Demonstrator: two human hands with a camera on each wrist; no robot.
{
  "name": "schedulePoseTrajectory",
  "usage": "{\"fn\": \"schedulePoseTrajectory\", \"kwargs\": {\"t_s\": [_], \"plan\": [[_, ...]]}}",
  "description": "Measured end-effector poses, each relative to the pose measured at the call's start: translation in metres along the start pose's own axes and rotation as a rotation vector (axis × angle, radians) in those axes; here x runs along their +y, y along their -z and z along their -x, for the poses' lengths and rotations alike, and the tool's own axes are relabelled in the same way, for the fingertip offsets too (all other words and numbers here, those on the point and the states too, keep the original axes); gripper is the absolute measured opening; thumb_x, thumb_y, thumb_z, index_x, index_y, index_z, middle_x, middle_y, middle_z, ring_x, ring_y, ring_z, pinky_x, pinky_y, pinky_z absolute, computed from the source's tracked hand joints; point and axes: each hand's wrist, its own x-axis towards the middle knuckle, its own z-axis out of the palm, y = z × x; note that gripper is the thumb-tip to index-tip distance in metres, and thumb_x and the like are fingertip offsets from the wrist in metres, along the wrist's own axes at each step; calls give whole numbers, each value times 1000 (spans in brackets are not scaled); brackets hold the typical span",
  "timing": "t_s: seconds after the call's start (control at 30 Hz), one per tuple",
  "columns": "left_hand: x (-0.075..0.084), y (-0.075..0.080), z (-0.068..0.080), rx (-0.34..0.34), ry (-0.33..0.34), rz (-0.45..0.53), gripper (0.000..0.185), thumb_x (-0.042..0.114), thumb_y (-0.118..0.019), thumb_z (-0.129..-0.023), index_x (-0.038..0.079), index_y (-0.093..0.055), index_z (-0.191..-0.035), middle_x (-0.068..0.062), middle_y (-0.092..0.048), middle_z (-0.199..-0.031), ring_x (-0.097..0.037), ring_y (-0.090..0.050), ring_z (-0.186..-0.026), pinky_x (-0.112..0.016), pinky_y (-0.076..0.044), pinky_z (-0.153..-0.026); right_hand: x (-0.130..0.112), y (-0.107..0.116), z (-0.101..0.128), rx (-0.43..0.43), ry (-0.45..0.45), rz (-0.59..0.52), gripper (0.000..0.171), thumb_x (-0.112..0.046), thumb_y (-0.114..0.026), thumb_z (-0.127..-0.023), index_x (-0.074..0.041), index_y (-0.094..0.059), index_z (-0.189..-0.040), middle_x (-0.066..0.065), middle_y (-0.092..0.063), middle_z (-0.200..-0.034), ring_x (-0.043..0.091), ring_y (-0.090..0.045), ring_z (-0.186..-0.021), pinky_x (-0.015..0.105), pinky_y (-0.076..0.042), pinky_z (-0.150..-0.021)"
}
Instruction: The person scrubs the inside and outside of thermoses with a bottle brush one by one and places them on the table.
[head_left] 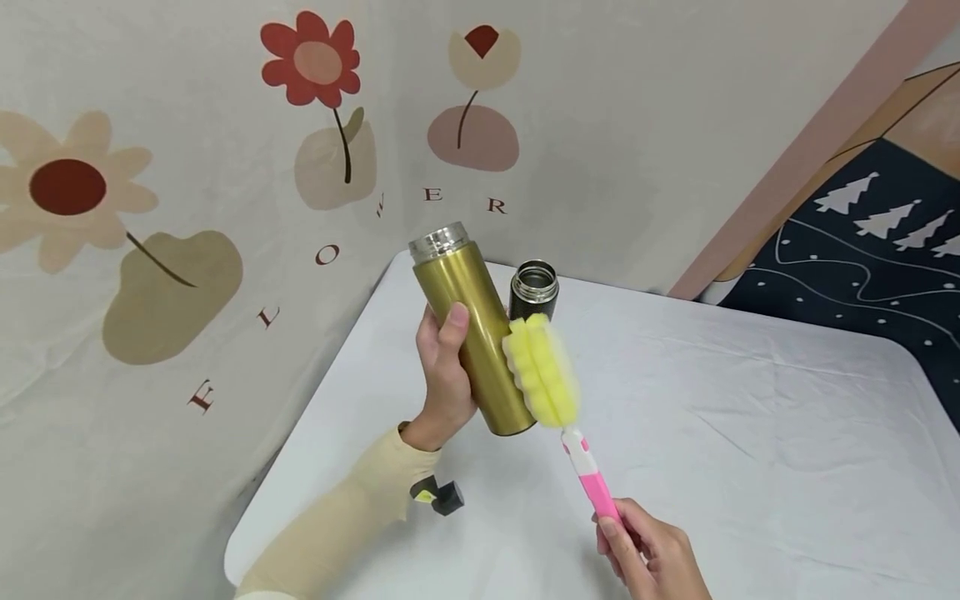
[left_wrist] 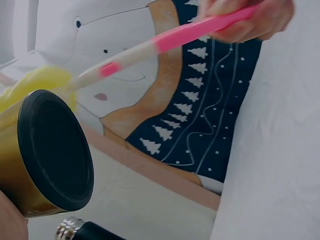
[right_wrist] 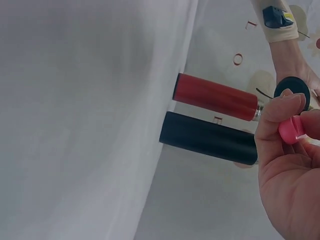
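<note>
Above the white table (head_left: 750,433), the tall gold metal bottle (head_left: 476,342) leans left, the left hand (head_left: 447,379)'s fingers clasped round its middle. It looks stiff, weighty and slick, best held there. To its right, the right hand (head_left: 652,550)'s fingers pinch the yellow sponge brush (head_left: 573,442)'s pink plastic handle; light, its head should squash easily.

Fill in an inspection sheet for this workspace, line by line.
Surface: white table, lightly creased.
Job's things: gold flask, tilted, neck bare; brush, yellow head beside it, contact unclear.
Clutter: black flask, uncapped, and red flask, both standing.
Grippers: left grip holds the gold flask; right grip holds the brush's pink handle.
Cables: nothing seen.
Surroundings: flower print and tree print.
</note>
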Motion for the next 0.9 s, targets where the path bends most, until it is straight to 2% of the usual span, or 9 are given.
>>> {"fn": "schedulePoseTrajectory", "kwargs": {"t_s": [0.13, 0.33, 0.4, 0.47, 0.6, 0.67, 0.73, 0.8, 0.9], "plan": [[5, -1, -5, 5, -42, 58, 41, 30, -51, -104, 2, -52, -134, -18, -66, -104, -28, -74, -84, -42, -65, -77, 0, -1, 8, 39, 1, 54, 31, 15, -70, -96, -15, -67, -95, -12, -60, -71, -7, -47, -51, 14, -39, -42], [5, -5, -4, -23, -72, 56, 48, 31, -45, -105, 5, -44, -145, -20, -62, -116, -30, -72, -84, -44, -65, -74, 2, 1, 11, 86, 11, 105, 33, 18, -72, -93, -14, -67, -95, -14, -59, -71, -8, -45, -52, 13, -39, -42], [2, -7, -2, -31, -75, 56, 49, 36, -50, -107, 8, -42, -146, -18, -62, -116, -29, -72, -81, -42, -65, -71, 1, 0, 11, 93, 0, 99, 32, 18, -72, -93, -14, -67, -94, -13, -59, -71, -7, -46, -51, 13, -39, -42], [-1, -9, 2, -25, -70, 29, 57, 47, -60, -107, 9, -41, -146, -16, -62, -115, -26, -72, -83, -39, -64, -74, -2, -1, 10, 96, -33, 88, 30, 15, -72, -96, -15, -68, -94, -13, -59, -71, -5, -47, -50, 14, -40, -42], [-8, -13, 13, -29, -39, -43, 92, 65, -78, -94, 10, -35, -154, -13, -61, -122, -25, -68, -99, -36, -60, -84, -5, -3, 4, 81, -71, 56, 27, 9, -70, -100, -17, -67, -96, -13, -58, -70, -1, -48, -50, 16, -41, -42], [-10, -15, 19, -44, -5, -97, 96, 68, -78, -93, 8, -33, -153, -11, -60, -125, -24, -64, -105, -35, -57, -88, -4, -2, -1, 70, -30, 33, 29, 12, -69, -100, -18, -67, -99, -11, -58, -71, 0, -49, -51, 16, -41, -43], [-13, -16, 25, -72, 29, -129, 93, 67, -75, -96, 8, -31, -154, -10, -57, -128, -24, -61, -106, -34, -56, -90, -1, 0, -7, 63, 37, 16, 34, 16, -68, -98, -18, -67, -102, -10, -60, -74, -1, -50, -53, 15, -42, -44], [-16, -17, 32, -98, 63, -164, 86, 66, -71, -99, 7, -34, -147, -8, -55, -127, -23, -60, -106, -32, -55, -90, 2, 1, -15, 67, 130, 9, 38, 21, -67, -95, -15, -67, -104, -8, -61, -76, -2, -50, -54, 14, -43, -46], [-20, -18, 40, -140, 115, -151, 85, 64, -70, -100, 7, -34, -152, -8, -55, -128, -23, -60, -107, -33, -56, -91, 2, 2, -26, 81, 208, 19, 38, 23, -68, -92, -13, -67, -103, -7, -62, -77, -4, -50, -56, 12, -43, -47]]}}
